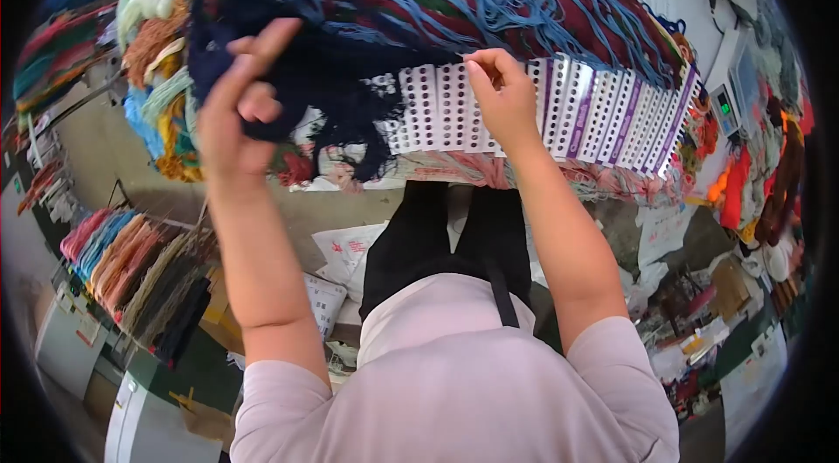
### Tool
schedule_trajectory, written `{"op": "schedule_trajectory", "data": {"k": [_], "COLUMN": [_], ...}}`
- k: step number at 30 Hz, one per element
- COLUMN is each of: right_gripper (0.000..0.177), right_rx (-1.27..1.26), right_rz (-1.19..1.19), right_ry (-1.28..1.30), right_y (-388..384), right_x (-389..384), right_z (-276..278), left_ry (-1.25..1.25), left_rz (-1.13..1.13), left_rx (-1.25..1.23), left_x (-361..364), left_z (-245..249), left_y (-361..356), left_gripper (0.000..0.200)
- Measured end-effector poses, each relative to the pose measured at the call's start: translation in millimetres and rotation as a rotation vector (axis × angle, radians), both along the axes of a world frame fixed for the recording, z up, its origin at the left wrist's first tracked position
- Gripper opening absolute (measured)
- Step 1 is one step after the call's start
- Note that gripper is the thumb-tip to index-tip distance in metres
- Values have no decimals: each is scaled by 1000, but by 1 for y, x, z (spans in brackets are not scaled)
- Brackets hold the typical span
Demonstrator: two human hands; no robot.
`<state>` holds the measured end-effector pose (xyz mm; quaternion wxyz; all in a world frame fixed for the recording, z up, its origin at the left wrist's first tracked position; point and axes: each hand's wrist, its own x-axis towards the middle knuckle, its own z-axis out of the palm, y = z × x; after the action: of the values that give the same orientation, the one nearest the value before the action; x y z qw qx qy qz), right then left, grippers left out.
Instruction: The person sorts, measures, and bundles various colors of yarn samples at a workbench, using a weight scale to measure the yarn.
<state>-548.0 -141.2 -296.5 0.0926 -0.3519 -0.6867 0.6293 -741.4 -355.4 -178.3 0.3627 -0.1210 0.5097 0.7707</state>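
A bundle of navy yarn (323, 69) lies on the left part of the table, its loose ends trailing over white cards. My left hand (240, 104) is in front of this bundle, slightly blurred, with its fingers stretched and apart. Farther right, my right hand (505, 100) pinches thumb against forefinger at the tip of the strands drawn out from the navy yarn. Below and beside that hand runs a row of white cards (450, 104) with dark round holes and purple print.
Blue yarn strands (507, 0) over maroon yarn cover the back of the table. A scale with a green display (724, 109) stands at right. Coloured skeins hang on a rack (131, 271) at lower left. Pink yarn (481, 169) lines the table's front edge.
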Motion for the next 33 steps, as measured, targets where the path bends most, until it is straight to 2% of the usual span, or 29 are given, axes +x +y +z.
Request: {"op": "schedule_trajectory", "data": {"k": [1, 2, 3, 5, 6, 7, 9, 11, 13, 14, 15, 17, 18, 19, 20, 22, 23, 24, 25, 27, 28, 29, 31, 33], "right_gripper": [11, 15, 17, 20, 22, 27, 24, 15, 14, 19, 21, 14, 15, 19, 24, 29, 29, 20, 19, 22, 21, 20, 20, 22], "right_rx": [-9, -19, 20, 83, 108, 65, -713, -514, -458, -389, -415, -698, -833, -866, -801, -426, -426, -304, -182, -149, -92, -46, -12, 1], "right_rz": [9, 87, 141, 258, 324, 510, 547, 533, 486, 467, 423, 24, -199, -367, -471, -519, -410, -395, -385, -500, -535, -538, -407, -211], "right_ry": [62, 134, 216, 331, 369, 313, -31, 2, 129, 236, 521, 503, 572, 646, 702, 680, 754, 718, 680, 457, 309, 137, -156, -300], "right_y": [-6, -9, -13, -21, -21, -16, -9, -11, 0, 20, 44, 124, 176, 220, 258, 284, 283, 281, 278, 264, 242, 217, 158, 105], "right_x": [-7, -14, -23, -39, -45, -48, -54, -51, -40, -30, -5, 65, 111, 159, 206, 269, 283, 290, 298, 290, 262, 230, 159, 100], "right_z": [24, 46, 63, 94, 106, 113, 134, 121, 117, 118, 92, 107, 122, 145, 178, 238, 259, 265, 272, 244, 215, 181, 111, 48], "left_ry": [-169, -208, -60, -73, 8, 35, 94, 74, 50, 53, 95, 119, 113, 100, 27, 39, 60, 78, 62, 12, 47, 17, 64, 35], "left_rz": [-102, -173, -309, -380, -412, -433, -453, -487, -553, -581, -565, -510, -446, -410, -241, 63, 77, 88, 68, 23, -13, -131, -341, -434], "left_rx": [314, 486, 511, 669, 657, 656, 573, 599, 560, 528, 605, 814, 808, 806, 713, 489, 493, 493, 465, 195, -33, -64, -171, -280], "left_x": [15, 32, 42, 55, 59, 61, 64, 61, 54, 45, 34, -7, -34, -58, -74, -79, -81, -79, -77, -55, -30, -3, 52, 95], "left_z": [0, 6, 5, 3, 0, 2, 13, 16, 24, 18, 11, -15, -29, -29, -27, -13, -17, -19, -25, -41, -48, -59, -85, -115], "left_y": [1, 15, 26, 42, 50, 55, 63, 63, 55, 35, 16, -38, -76, -99, -123, -134, -135, -130, -121, -78, -42, -6, 58, 97], "left_gripper": [48, 55, 65, 78, 87, 92, 102, 102, 102, 96, 83, 61, 54, 47, 41, 36, 36, 35, 33, 30, 28, 28, 29, 26]}}
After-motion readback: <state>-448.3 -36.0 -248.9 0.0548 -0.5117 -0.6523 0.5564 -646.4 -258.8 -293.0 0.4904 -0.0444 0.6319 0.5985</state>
